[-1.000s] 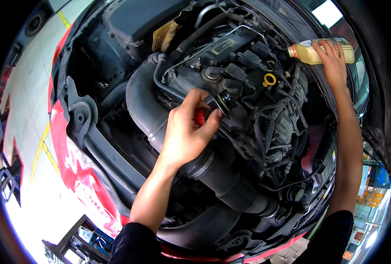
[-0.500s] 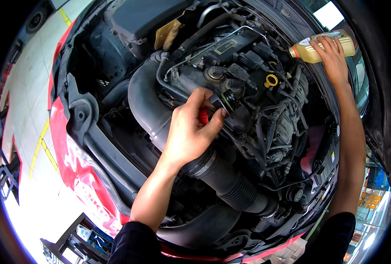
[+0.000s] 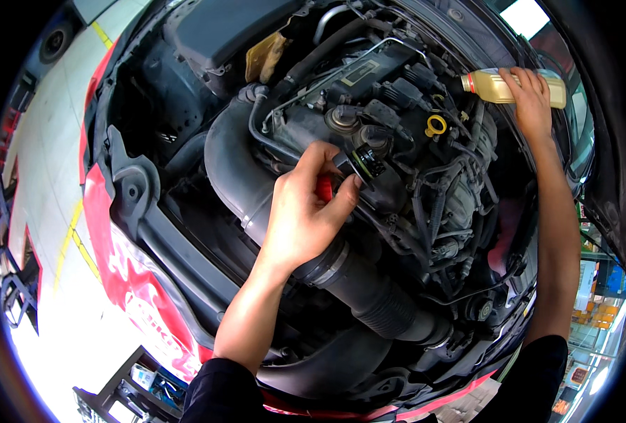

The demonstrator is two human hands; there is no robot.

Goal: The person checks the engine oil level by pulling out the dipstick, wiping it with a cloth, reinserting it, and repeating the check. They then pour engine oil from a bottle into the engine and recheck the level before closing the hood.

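Observation:
Over the middle of the engine [image 3: 341,116], my left hand [image 3: 295,218] is closed around a black oil filler cap [image 3: 366,162] with a greenish ring, its threaded end facing right. A small red piece [image 3: 324,187], perhaps a bottle cap, shows between the palm and fingers of that hand. At the far right, my right hand [image 3: 533,109] grips a gold oil bottle [image 3: 496,87] from above. The bottle lies nearly level, with its red-ringed neck pointing left at the engine's back edge. Its mouth is hard to make out against the dark parts.
A yellow dipstick ring [image 3: 435,126] stands up between the hands. A thick black intake pipe [image 3: 239,158] curves beneath my left forearm. A red fender cover [image 3: 126,275] drapes the car's left edge, with a dark cart [image 3: 126,381] beside it. The raised hood [image 3: 612,176] borders the right.
The bottle's base has swung slightly toward me and the bottle has rolled, so less of its label shows. My left hand keeps its hold with hardly any movement.

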